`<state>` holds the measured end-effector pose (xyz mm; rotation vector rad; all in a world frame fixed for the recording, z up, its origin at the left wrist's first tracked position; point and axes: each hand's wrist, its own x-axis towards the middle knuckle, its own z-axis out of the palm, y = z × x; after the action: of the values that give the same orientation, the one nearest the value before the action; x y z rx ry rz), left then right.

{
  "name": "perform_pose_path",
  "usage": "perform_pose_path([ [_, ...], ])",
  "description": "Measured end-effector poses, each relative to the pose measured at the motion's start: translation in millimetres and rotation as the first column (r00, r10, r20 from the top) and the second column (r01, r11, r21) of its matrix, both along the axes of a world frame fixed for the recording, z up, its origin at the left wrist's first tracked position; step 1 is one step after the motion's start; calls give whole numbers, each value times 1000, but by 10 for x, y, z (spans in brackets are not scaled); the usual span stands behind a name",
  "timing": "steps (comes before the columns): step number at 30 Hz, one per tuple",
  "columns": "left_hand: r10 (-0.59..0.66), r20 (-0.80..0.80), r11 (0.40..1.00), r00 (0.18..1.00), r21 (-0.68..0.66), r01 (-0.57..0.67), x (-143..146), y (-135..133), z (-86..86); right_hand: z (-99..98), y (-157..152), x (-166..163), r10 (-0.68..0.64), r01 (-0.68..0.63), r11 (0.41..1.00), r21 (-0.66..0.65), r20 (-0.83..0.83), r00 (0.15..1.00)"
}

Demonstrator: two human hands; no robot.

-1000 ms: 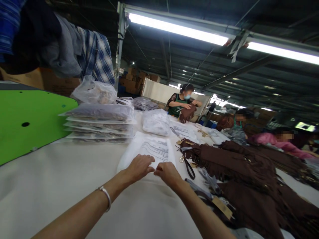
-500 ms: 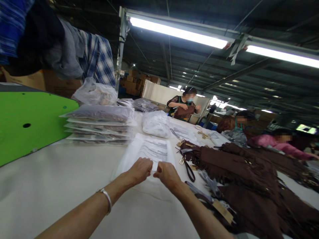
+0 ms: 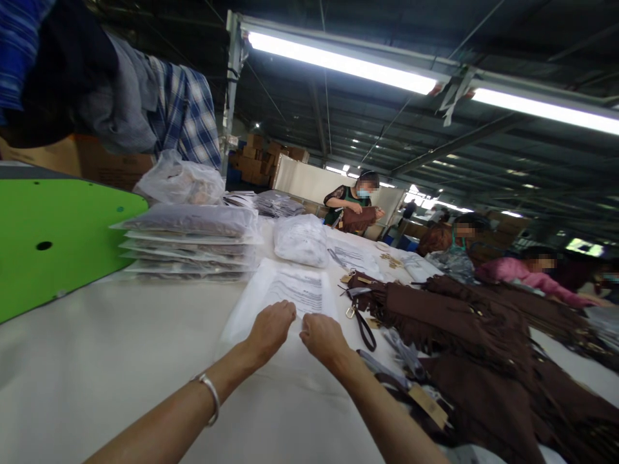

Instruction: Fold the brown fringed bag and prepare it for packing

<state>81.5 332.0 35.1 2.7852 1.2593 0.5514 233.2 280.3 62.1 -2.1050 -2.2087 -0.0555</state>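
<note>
A clear plastic bag with printed black text (image 3: 290, 291) lies flat on the white table (image 3: 120, 348) in front of me. My left hand (image 3: 269, 330), with a silver bangle on its wrist, has its fingers curled and pinched on the bag's near edge. My right hand (image 3: 323, 337) sits just beside it, fingers also closed on the same edge. The two hands almost touch. To the right lies a pile of brown fringed bags (image 3: 464, 322) with a strap and clip (image 3: 358, 319).
A stack of packed flat bags (image 3: 188, 241) and a stuffed white bag (image 3: 300, 240) sit farther back. A green panel (image 3: 53, 238) stands at left, clothes hanging above it. A person at the table's far end holds a brown bag (image 3: 356, 219); other people (image 3: 532, 274) work at right.
My hands went from lying flatter on the bag to pinching its near edge, staying close together. The person at the far end lifted and turned the brown bag.
</note>
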Motion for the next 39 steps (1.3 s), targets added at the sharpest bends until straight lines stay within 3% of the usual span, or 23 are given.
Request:
perform_pose_path([
  [7, -23, -131, 989, 991, 143, 42, -239, 87, 4, -25, -109, 64, -9, 2, 999, 49, 161, 987],
  [13, 173, -130, 971, 976, 187, -147, -824, 148, 13, -85, -427, 575, -181, 170, 982, 77, 167, 969],
  [18, 313, -125, 947, 941, 114, -300, -1270, 113, -65, -77, -799, 863, -325, 319, 941, 112, 44, 945],
  [20, 289, -129, 956, 949, 82, -280, -1263, 61, -81, -15, -835, 737, -275, 275, 950, 145, -20, 961],
  [23, 211, -132, 977, 969, 72, -203, -1059, -23, -35, 124, -747, 317, -65, 80, 975, 206, -78, 995],
  [26, 122, -140, 991, 983, 72, -112, -801, -93, 69, 228, -577, -137, 174, -160, 958, 236, -42, 984],
  [28, 72, -142, 996, 987, 61, -64, -682, -123, 136, 238, -466, -337, 262, -260, 946, 192, 16, 965],
  [31, 22, -138, 999, 990, 40, -17, -608, -138, 196, 186, -343, -438, 244, -250, 962, 113, 61, 968],
  [39, -21, -37, 998, 999, 61, 23, -731, -158, 179, 128, -315, -268, 49, -47, 992, 120, -13, 999],
])
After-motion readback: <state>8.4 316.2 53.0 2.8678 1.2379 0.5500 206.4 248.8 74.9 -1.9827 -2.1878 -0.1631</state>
